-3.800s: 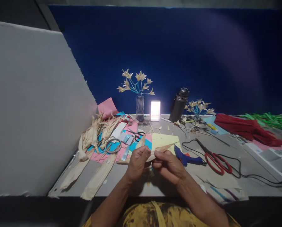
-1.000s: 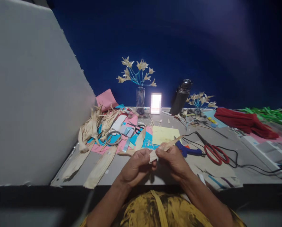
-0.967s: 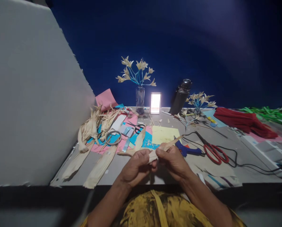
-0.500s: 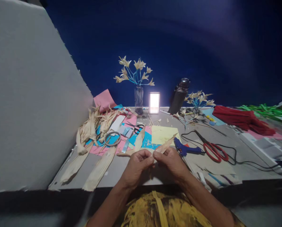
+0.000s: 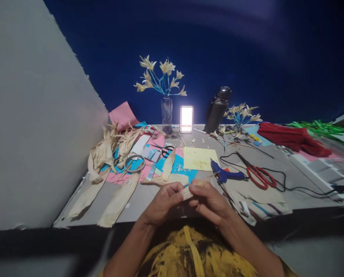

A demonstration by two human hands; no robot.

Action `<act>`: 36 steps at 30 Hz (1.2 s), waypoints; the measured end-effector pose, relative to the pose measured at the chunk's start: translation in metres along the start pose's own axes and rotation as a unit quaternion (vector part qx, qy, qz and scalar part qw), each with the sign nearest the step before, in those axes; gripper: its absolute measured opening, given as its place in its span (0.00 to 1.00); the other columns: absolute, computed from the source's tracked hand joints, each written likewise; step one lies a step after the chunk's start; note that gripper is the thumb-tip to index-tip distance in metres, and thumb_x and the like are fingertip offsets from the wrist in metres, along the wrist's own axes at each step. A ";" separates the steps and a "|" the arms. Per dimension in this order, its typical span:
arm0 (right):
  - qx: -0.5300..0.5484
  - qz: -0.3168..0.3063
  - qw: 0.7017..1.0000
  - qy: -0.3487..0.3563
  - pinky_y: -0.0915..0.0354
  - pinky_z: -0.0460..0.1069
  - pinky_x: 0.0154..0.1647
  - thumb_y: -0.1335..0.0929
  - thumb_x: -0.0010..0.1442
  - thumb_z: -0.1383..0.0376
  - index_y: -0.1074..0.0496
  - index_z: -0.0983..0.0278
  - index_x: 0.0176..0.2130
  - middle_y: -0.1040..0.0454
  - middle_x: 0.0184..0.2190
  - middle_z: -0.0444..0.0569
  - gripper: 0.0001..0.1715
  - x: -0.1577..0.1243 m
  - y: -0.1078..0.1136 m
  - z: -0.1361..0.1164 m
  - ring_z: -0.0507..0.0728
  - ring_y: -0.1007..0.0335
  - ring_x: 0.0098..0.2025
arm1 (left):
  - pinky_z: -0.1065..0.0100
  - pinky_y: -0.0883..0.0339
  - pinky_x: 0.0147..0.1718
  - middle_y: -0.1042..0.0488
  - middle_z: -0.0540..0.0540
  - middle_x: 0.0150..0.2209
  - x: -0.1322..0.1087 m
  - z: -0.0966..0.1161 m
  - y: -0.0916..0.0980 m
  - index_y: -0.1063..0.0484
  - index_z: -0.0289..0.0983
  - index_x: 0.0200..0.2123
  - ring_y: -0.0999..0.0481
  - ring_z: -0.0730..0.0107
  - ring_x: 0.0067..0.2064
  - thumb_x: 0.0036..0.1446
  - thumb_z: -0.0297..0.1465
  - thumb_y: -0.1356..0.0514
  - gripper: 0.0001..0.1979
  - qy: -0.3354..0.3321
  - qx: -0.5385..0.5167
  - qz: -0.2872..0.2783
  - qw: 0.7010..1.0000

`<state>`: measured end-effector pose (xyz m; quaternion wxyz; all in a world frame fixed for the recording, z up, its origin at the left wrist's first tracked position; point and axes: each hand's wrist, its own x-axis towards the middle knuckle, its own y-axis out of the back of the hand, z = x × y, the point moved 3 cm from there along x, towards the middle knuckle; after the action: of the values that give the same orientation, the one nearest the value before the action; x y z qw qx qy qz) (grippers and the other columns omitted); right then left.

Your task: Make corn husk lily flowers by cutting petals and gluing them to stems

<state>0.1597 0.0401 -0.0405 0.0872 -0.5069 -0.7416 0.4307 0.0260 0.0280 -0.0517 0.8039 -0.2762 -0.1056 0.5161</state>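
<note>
Head view: we see the left hand (image 5: 163, 202) and the right hand (image 5: 208, 200) close together above the front of the table. The left thumb and forefinger pinch one end of a small dried husk piece (image 5: 186, 193); the right thumb and fingers pinch its other end, so the piece bridges the gap between the two hands. Its ends are hidden under the fingertips.

Just beyond the left hand we note a loose husk strip (image 5: 176, 179) lying on the table, with a pointed husk petal (image 5: 168, 165) above it. Farther to that hand's left lie a long flat husk (image 5: 120, 203), a grey ring (image 5: 134, 172) and a heap of husks (image 5: 105, 152); black-handled scissors (image 5: 167, 151) rest ahead of it.

Directly beyond the right hand we record a yellow sheet (image 5: 201, 158); ahead and to its right, a blue glue gun (image 5: 229, 174), then red-handled scissors (image 5: 261, 176). Well beyond both hands stands a glass vase (image 5: 166, 115) holding husk flowers (image 5: 166, 68) on blue stems.
</note>
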 end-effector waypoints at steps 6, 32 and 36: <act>-0.029 0.001 0.998 0.056 0.38 0.42 0.25 0.20 0.46 0.56 0.26 0.68 0.32 0.29 0.23 0.43 0.22 -0.002 0.001 -0.004 0.47 0.38 0.23 | 0.74 0.43 0.28 0.31 0.50 0.25 0.005 -0.003 -0.004 0.33 0.34 0.28 0.34 0.76 0.26 0.51 0.39 0.31 0.17 -0.039 -0.023 0.039 0.998; 0.042 -0.018 0.999 0.013 0.34 0.42 0.24 0.20 0.47 0.62 0.28 0.67 0.25 0.32 0.19 0.39 0.17 0.021 0.000 0.008 0.45 0.39 0.19 | 0.73 0.41 0.27 0.34 0.51 0.21 -0.006 -0.002 0.013 0.32 0.33 0.28 0.34 0.76 0.25 0.51 0.39 0.31 0.17 -0.043 -0.073 0.043 0.995; -0.037 0.020 0.997 0.068 0.37 0.42 0.22 0.19 0.44 0.61 0.25 0.68 0.29 0.30 0.20 0.42 0.18 0.020 -0.007 0.006 0.48 0.37 0.21 | 0.74 0.43 0.25 0.33 0.52 0.21 -0.007 -0.001 0.016 0.31 0.33 0.29 0.36 0.78 0.24 0.53 0.38 0.32 0.15 -0.044 -0.049 0.084 0.994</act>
<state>0.1421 0.0520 -0.0449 0.1099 -0.5524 -0.7390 0.3696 0.0115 0.0267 -0.0606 0.7380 -0.3005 -0.1422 0.5873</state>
